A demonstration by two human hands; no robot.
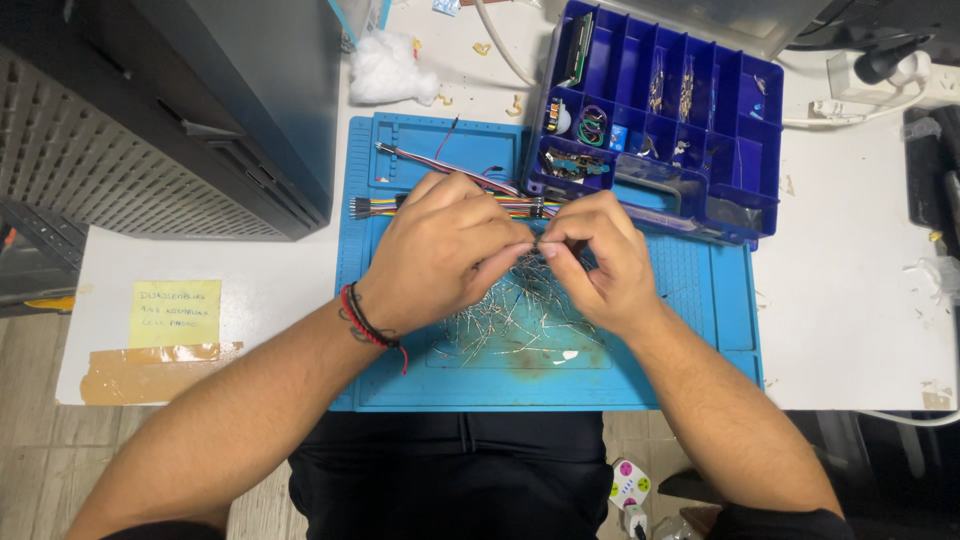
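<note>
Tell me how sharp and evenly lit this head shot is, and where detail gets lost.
Head view: light is bright and even, with soft shadows under the left hand and right hand; the blue mat and the blue parts box read sharp; the white table is nearly washed out; the thin wire leads blur into a tangle, so what the fingertips pinch is too small to tell.

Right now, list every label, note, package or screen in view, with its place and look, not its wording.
Sticky note: square, yellow, handwritten, near the white table's left edge.
Brown tape strip: just below the note, long and ragged.
Small green display module: upright in the blue organiser box, top-left compartment.
</note>
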